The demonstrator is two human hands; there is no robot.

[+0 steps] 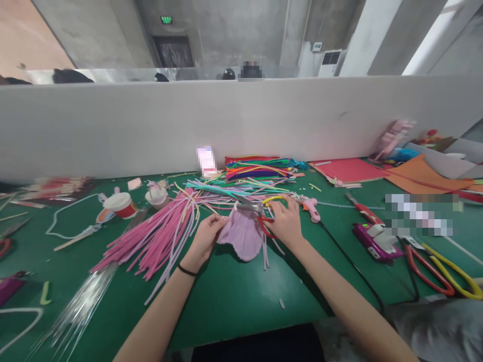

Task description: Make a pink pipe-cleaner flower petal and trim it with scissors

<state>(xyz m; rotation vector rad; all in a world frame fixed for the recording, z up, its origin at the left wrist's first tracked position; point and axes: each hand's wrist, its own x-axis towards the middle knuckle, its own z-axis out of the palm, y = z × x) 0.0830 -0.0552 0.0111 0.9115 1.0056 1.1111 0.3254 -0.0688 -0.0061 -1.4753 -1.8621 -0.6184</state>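
Near desk edge: on the green desk (pixel 226 311), a sheaf of silvery wires (pixel 85 294) fans out at the left; at the right lie red-and-yellow-handled scissors (pixel 451 286).
Left hand: narrowed in a pinch on the side of a pleated lilac petal-shaped piece (pixel 245 239). The hand (pixel 206 239) has a dark band at its wrist.
Right hand: this hand (pixel 287 221) grips a second pair of scissors (pixel 257 207), blades across the lilac piece's top edge; I can't tell whether they are cutting.
Lilac piece: between the hands, mid-desk.
Power strip: purple, with a white plug (pixel 379 235) in it. Above it, a pixelated patch covers whatever is there.
Glue gun: pink glue gun (pixel 312 210), black cord, beyond the right hand.
Pipe cleaners: pink bundle (pixel 158 236) left of the hands; multicoloured heap (pixel 260 168) behind.
Cups: white-and-red paper cup (pixel 126 207), contents unclear; a smaller cup (pixel 156 197) holds small pale bits.
Phone: screen blurred (pixel 206 161), unreadable, against the partition (pixel 169 120).
Box: pale box (pixel 439 156) at far right, holding colourful odds and ends.
Back wall: green lit sign (pixel 166 20), lettering too small to read.
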